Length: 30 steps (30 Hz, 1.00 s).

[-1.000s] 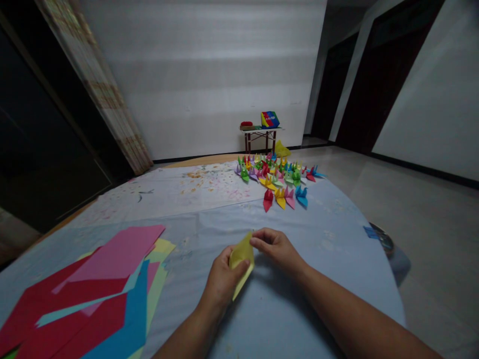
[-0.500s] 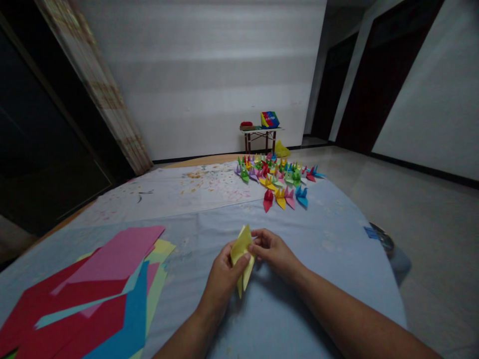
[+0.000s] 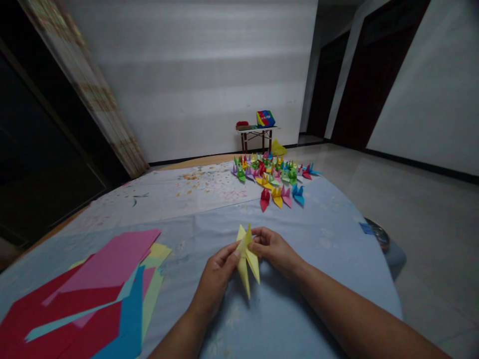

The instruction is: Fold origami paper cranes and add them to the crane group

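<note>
A folded yellow paper (image 3: pixel 246 263) with pointed tips is held upright above the light blue cloth (image 3: pixel 322 239). My left hand (image 3: pixel 216 278) pinches its left side with thumb and fingers closed. My right hand (image 3: pixel 272 247) grips its upper right part, fingers curled around it. Both hands meet at the paper, in front of me at the middle of the cloth.
A stack of pink, red, blue and pale yellow paper sheets (image 3: pixel 93 289) lies at the left. Several coloured folded paper figures (image 3: pixel 275 179) stand at the far end of the cloth. A small table (image 3: pixel 254 134) with a colourful box stands by the wall. A round object (image 3: pixel 376 233) lies on the floor to the right.
The yellow paper has been turned from a flat fold to an upright shape with points spread downward. Both hands shifted slightly while keeping hold.
</note>
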Motion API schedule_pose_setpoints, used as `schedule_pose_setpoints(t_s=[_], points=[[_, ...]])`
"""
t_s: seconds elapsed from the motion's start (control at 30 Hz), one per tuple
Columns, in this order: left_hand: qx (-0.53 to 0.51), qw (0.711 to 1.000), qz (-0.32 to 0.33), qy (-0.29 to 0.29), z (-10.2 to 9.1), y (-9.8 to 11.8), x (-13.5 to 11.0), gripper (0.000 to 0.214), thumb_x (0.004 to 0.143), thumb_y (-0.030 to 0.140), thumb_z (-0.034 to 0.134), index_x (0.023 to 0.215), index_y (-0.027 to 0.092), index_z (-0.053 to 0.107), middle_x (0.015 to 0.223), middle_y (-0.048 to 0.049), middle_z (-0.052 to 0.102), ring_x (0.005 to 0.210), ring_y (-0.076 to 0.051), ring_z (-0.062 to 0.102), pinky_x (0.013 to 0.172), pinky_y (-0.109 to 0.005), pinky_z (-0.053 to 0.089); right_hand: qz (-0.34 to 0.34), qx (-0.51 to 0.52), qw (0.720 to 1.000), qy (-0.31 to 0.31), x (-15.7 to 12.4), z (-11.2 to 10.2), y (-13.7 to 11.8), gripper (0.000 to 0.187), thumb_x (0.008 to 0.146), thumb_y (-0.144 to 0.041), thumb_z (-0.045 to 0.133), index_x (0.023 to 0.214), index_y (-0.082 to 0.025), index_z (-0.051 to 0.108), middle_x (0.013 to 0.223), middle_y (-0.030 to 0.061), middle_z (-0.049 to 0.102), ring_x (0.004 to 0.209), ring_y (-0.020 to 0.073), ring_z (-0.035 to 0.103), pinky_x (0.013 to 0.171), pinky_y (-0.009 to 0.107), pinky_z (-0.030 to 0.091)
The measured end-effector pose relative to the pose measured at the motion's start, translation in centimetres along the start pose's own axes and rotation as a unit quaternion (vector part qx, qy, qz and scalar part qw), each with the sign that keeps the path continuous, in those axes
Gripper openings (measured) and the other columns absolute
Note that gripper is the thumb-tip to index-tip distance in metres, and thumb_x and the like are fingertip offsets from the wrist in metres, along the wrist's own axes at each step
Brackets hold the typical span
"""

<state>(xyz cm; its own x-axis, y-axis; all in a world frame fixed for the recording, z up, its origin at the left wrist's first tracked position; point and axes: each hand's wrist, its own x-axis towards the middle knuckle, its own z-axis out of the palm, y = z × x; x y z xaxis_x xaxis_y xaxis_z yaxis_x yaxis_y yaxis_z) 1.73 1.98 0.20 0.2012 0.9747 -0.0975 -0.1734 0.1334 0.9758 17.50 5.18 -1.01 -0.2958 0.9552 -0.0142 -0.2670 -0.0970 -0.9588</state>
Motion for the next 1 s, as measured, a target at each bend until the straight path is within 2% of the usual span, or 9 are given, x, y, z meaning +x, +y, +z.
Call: schedule_pose_setpoints(t_s=[0.13, 0.27, 0.4, 0.5, 0.63, 0.8, 0.87, 1.0], points=[[0.06, 0.997, 0.042, 0.016, 0.0, 0.0, 0.1, 0.036, 0.074, 0.037, 0.06, 0.104, 0.015, 0.063, 0.097, -0.0063, 0.068, 0.087, -0.02, 0.061, 0.082, -0.029, 0.044, -0.015, -0.03, 0.999, -0.007, 0.1, -0.1, 0.3, 0.046, 0.061, -0.036, 0.071, 0.096, -0.015, 0.051, 0.062, -0.0054, 0.051, 0.05, 0.0064, 0.047, 0.05, 0.02, 0.035], [0.1, 0.992, 0.072, 0.023, 0.0, -0.5, 0.0, 0.036, 0.078, 0.037, 0.054, 0.106, 0.014, 0.058, 0.089, -0.0061, 0.068, 0.076, -0.018, 0.062, 0.069, -0.026, 0.046, -0.049, -0.106, 0.993, -0.013, 0.1, -0.1, 0.8, 0.038, 0.067, -0.029, 0.065, 0.098, -0.016, 0.051, 0.066, -0.0055, 0.049, 0.053, 0.0064, 0.046, 0.051, 0.019, 0.036], [0.195, 0.976, 0.081, 0.047, -0.2, -1.0, -0.3, 0.032, 0.081, 0.038, 0.048, 0.103, 0.016, 0.052, 0.066, 0.0002, 0.062, 0.058, -0.014, 0.056, 0.053, -0.022, 0.04, -0.08, -0.203, 0.976, -0.006, 0.0, -0.2, 1.3, 0.032, 0.07, -0.02, 0.059, 0.102, -0.017, 0.052, 0.068, -0.0049, 0.049, 0.057, 0.007, 0.047, 0.053, 0.019, 0.037], [0.303, 0.947, 0.081, 0.067, -0.4, -1.0, -0.6, 0.027, 0.082, 0.037, 0.045, 0.102, 0.019, 0.049, 0.056, 0.0039, 0.055, 0.052, -0.015, 0.052, 0.05, -0.022, 0.035, -0.092, -0.276, 0.957, -0.004, -0.2, -0.1, 1.4, 0.032, 0.072, -0.015, 0.055, 0.104, -0.018, 0.052, 0.068, -0.0047, 0.051, 0.058, 0.0076, 0.047, 0.054, 0.019, 0.037], [0.429, 0.895, 0.088, 0.085, -0.7, -0.8, -0.9, 0.023, 0.082, 0.033, 0.044, 0.103, 0.022, 0.047, 0.074, -0.001, 0.06, 0.066, -0.018, 0.058, 0.06, -0.025, 0.037, -0.11, -0.356, 0.928, 0.005, -0.2, 0.2, 1.5, 0.034, 0.072, -0.012, 0.053, 0.105, -0.019, 0.053, 0.07, -0.0032, 0.055, 0.062, 0.0099, 0.05, 0.058, 0.021, 0.038], [0.569, 0.803, 0.129, 0.117, -1.3, -0.8, -0.9, 0.014, 0.083, 0.031, 0.04, 0.09, 0.022, 0.048, 0.089, -0.0038, 0.055, 0.079, -0.019, 0.057, 0.068, -0.028, 0.039, -0.131, -0.456, 0.88, 0.009, -0.1, 0.5, 1.8, 0.037, 0.074, -0.013, 0.051, 0.111, -0.019, 0.051, 0.076, 0.0012, 0.06, 0.068, 0.0139, 0.054, 0.065, 0.025, 0.04], [0.589, 0.788, 0.145, 0.103, -1.5, -0.7, -0.9, 0.013, 0.083, 0.028, 0.039, 0.085, 0.022, 0.05, 0.088, -0.0032, 0.055, 0.08, -0.018, 0.056, 0.069, -0.027, 0.04, -0.144, -0.493, 0.858, 0.008, -0.1, 0.5, 1.9, 0.038, 0.075, -0.014, 0.051, 0.113, -0.018, 0.049, 0.082, 0.0035, 0.06, 0.073, 0.0158, 0.054, 0.071, 0.028, 0.04], [0.58, 0.795, 0.16, 0.081, -1.7, -0.6, -1.0, 0.014, 0.083, 0.027, 0.04, 0.089, 0.022, 0.052, 0.089, -0.0032, 0.056, 0.081, -0.018, 0.058, 0.068, -0.026, 0.042, -0.165, -0.535, 0.828, 0.027, -0.3, 0.6, 1.7, 0.035, 0.072, -0.012, 0.055, 0.106, -0.017, 0.05, 0.09, 0.0061, 0.057, 0.084, 0.0195, 0.05, 0.079, 0.034, 0.038]])
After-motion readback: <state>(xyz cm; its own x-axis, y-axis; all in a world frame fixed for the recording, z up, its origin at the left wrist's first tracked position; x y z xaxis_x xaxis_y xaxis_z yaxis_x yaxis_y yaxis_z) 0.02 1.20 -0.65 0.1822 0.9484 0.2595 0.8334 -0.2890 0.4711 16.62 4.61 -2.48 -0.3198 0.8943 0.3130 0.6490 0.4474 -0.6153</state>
